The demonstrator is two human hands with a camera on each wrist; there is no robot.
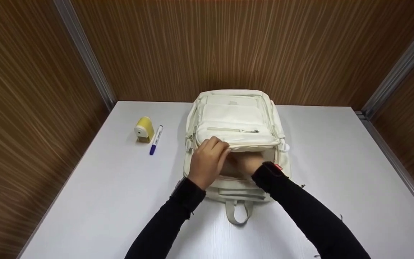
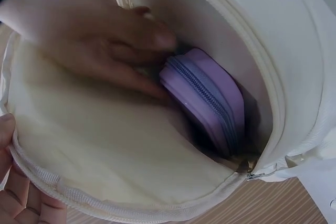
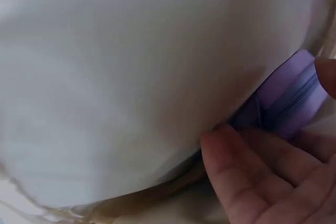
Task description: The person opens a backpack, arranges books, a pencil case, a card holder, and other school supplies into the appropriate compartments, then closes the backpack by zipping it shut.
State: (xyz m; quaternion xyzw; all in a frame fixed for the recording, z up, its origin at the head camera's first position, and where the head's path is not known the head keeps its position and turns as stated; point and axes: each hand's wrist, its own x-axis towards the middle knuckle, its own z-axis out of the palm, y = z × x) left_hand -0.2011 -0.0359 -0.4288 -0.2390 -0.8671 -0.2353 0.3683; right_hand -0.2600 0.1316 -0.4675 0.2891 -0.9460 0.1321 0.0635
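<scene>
A cream backpack (image 1: 234, 115) lies on the white table with its main compartment unzipped. My left hand (image 1: 208, 162) pinches the edge of the opening and holds it up; its fingertips (image 2: 6, 129) show on the zipper edge in the left wrist view. Inside the bag is my right hand (image 2: 100, 40), hidden past the wrist in the head view. A purple zippered case (image 2: 210, 95) lies within the compartment. The right fingers (image 3: 252, 177) and thumb are spread at one end of the case; the hand is blurred in the left wrist view.
Left of the backpack, a yellow-and-white pencil sharpener (image 1: 144, 129) stands beside a white marker with a blue cap (image 1: 156, 140). The bag's top handle loop (image 1: 239, 214) points toward me. Wood-grain panels (image 1: 207, 50) rise behind and at both sides of the table.
</scene>
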